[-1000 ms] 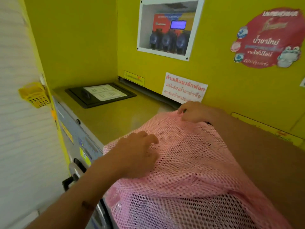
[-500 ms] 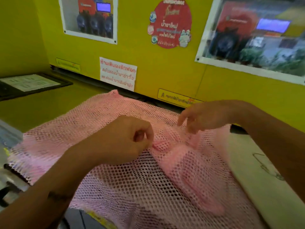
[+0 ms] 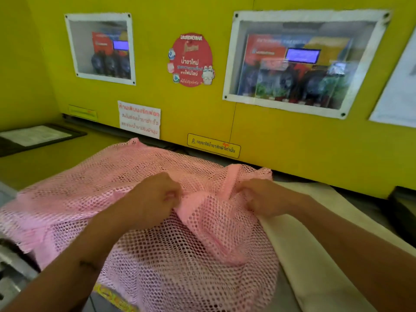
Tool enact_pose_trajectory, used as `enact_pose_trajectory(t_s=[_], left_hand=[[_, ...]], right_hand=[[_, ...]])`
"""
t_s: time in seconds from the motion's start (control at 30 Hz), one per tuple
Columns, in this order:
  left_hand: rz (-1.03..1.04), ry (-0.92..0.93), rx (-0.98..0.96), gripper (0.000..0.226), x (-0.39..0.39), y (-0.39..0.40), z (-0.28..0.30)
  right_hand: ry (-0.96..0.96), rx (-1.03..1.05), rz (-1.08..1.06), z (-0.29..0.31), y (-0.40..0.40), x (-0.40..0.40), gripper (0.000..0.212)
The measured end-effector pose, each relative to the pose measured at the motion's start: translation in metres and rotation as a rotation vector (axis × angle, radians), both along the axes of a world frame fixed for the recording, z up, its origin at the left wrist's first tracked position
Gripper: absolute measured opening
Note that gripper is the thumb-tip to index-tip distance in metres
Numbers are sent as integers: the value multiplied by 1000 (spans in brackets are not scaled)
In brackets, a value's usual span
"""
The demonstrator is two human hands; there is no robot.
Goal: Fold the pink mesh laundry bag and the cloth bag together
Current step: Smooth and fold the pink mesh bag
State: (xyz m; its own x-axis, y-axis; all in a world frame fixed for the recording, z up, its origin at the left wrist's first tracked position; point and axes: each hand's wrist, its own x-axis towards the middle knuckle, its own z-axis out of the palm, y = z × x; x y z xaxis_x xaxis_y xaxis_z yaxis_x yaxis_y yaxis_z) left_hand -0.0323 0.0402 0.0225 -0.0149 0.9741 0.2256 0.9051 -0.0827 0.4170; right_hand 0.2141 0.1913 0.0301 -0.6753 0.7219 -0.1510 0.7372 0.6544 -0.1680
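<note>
yellow wall (image 3: pixel 258 136) with stickers stands behind the desk (image 3: pixel 56 161). on the desk the pink mesh laundry bag (image 3: pixel 94 190) lies spread wide, and the cloth bag (image 3: pixel 299 242) lies flat under its right side, so both can be folded as one. the left hand (image 3: pixel 153 199) and the right hand (image 3: pixel 263 197) each have the grip pressed together, pinching a raised ridge of mesh near the middle, probably to start the fold.
</note>
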Motion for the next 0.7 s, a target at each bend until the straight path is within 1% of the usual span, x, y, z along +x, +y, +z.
enact_pose_trajectory(t_s=[0.07, 0.13, 0.17, 0.23, 0.27, 0.3, 0.37, 0.43, 0.47, 0.5, 0.53, 0.57, 0.63, 0.67, 0.7], left_hand=[[48, -187, 80, 21, 0, -3, 7], [76, -381, 156, 24, 3, -7, 18], [107, -442, 195, 25, 4, -7, 23], [197, -467, 267, 27, 5, -6, 33], [221, -461, 259, 28, 4, -5, 35], [214, -471, 206, 31, 4, -6, 37], [114, -520, 21, 37, 3, -15, 41], [16, -457, -158, 30, 2, -28, 44], [-8, -389, -207, 23, 0, -32, 45], [-19, -331, -213, 16, 0, -35, 46], [-12, -290, -170, 10, 0, -36, 45], [6, -251, -70, 8, 1, -38, 45], [45, -131, 215, 14, 1, -42, 43], [48, -97, 241, 15, 1, -46, 43], [24, -96, 161, 13, 2, -53, 43]], right_hand=[[-1, -26, -4, -7, 5, 3, 51], [-15, -10, -32, -8, 11, 6, 43], [0, 3, -44, -8, 14, 6, 38], [50, 59, -31, -7, 15, 2, 45], [57, 63, -16, -4, 11, 0, 50], [52, 28, -2, -2, 7, -1, 54], [-54, -52, 35, 0, 0, -3, 56], [-157, -81, 37, 2, -3, -5, 53], [-149, -71, 33, 4, -3, -6, 50], [-114, -49, 28, 4, -1, -6, 46], [-74, -17, 27, 4, 2, -7, 44], [-39, 16, 19, 2, 7, -7, 42], [-6, 91, 19, -2, 13, -7, 40], [5, 121, 25, -5, 16, -7, 38], [25, 140, 28, -5, 18, -7, 37]])
